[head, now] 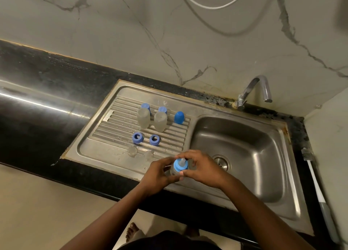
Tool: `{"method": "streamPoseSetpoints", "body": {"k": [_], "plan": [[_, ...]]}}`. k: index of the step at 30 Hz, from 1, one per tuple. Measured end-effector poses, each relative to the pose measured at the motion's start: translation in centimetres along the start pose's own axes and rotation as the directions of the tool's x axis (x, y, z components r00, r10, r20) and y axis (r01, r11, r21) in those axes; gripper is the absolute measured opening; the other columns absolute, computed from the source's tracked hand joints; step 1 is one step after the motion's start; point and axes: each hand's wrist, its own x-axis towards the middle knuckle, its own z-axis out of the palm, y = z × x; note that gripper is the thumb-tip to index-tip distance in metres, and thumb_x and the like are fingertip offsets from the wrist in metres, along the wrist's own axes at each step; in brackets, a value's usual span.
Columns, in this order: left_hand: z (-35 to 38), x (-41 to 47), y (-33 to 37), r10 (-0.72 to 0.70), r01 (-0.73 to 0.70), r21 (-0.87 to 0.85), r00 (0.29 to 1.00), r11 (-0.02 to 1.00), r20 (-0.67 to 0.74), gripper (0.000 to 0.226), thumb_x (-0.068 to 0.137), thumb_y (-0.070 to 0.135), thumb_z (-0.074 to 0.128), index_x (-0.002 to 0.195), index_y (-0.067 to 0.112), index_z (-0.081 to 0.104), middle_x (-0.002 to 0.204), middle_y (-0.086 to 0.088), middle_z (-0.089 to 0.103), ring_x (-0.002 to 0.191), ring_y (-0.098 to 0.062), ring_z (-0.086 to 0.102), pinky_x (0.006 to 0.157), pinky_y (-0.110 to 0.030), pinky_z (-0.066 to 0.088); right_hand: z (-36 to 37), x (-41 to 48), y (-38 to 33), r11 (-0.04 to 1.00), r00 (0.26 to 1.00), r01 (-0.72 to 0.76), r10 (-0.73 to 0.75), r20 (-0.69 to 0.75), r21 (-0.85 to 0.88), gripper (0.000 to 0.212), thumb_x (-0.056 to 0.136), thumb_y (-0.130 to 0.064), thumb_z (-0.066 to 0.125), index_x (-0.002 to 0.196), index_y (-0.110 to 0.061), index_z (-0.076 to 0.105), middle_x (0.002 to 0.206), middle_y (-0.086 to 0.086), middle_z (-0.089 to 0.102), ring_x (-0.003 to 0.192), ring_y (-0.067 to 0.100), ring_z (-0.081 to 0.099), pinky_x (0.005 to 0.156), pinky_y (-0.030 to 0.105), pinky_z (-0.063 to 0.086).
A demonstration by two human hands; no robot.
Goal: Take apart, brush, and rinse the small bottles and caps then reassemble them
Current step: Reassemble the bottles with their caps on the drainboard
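Note:
My left hand [159,171] grips the body of a small clear bottle [174,171] at the sink's front edge. My right hand [199,167] pinches the blue collar ring [180,165] with its clear teat on top of that bottle. On the ribbed drainboard [113,126] stand two clear bottles [143,117] [160,121], upside down. Behind them are two blue caps [146,106] [162,109], and a third blue cap [178,117] stands to the right. Two blue collar rings [137,137] [154,139] lie nearer me, with two clear teats [132,151] [149,154] in front of them.
The steel sink basin [244,155] with its drain [221,163] lies to the right, under a chrome tap [253,91]. A bottle brush [316,189] with a white and grey handle lies along the counter's right edge. Black counter [47,99] stretches left.

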Motion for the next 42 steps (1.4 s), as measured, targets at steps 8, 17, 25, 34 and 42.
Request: {"method": "streamPoseSetpoints", "body": {"k": [8,17,25,34,42], "plan": [[0.1,0.2,-0.6,0.017,-0.017,-0.020,1.000,1.000,-0.003,0.054,0.083,0.043,0.089,0.132,0.036,0.069,0.128,0.020,0.073,0.122,-0.001,0.067,0.105,-0.022,0.053,-1.3,1.9,-2.8,0.922,0.991,0.104,-0.064,0.116,-0.374,0.040,0.083,-0.032,0.082,0.120,-0.036,0.066,0.114,-0.014,0.065,0.098,0.003,0.058,0.075,0.021,0.044],[0.4,0.3,-1.4,0.046,-0.045,0.022,0.999,0.999,-0.026,0.048,0.082,0.046,0.086,0.123,0.059,0.065,0.124,0.030,0.070,0.117,0.005,0.065,0.093,-0.003,0.047,0.3,3.0,-4.5,0.799,0.998,-0.035,0.055,0.015,-0.601,0.041,0.087,-0.061,0.071,0.084,-0.023,0.057,0.067,-0.008,0.046,0.069,0.016,0.058,0.056,0.029,0.041],[0.2,0.5,-1.5,0.063,-0.062,0.012,0.998,0.998,-0.014,0.054,0.082,0.044,0.088,0.132,0.038,0.069,0.123,0.024,0.073,0.115,0.000,0.069,0.094,-0.012,0.053,-0.8,2.7,-5.3,0.831,0.997,-0.009,0.051,0.060,-0.557,0.042,0.081,-0.063,0.076,0.090,-0.026,0.060,0.083,-0.006,0.061,0.076,0.014,0.061,0.059,0.032,0.045],[0.4,0.6,-1.9,0.051,-0.051,0.007,0.998,0.999,-0.026,0.054,0.081,0.048,0.088,0.131,0.041,0.069,0.125,0.024,0.073,0.118,0.000,0.068,0.097,-0.017,0.053,-0.9,2.6,-4.2,0.833,0.992,0.040,0.032,0.121,-0.551,0.023,0.085,-0.040,0.080,0.090,-0.022,0.067,0.084,-0.006,0.062,0.075,0.012,0.060,0.059,0.025,0.044],[0.3,0.7,-1.9,0.055,-0.054,0.021,0.998,0.998,-0.021,0.053,0.082,0.046,0.087,0.132,0.042,0.068,0.122,0.025,0.073,0.115,0.001,0.068,0.092,-0.011,0.053,0.4,2.3,-4.2,0.767,0.998,-0.068,0.057,-0.038,-0.638,0.055,0.086,-0.080,0.060,0.086,-0.026,0.058,0.066,-0.012,0.045,0.059,0.006,0.045,0.053,0.027,0.031]]}}
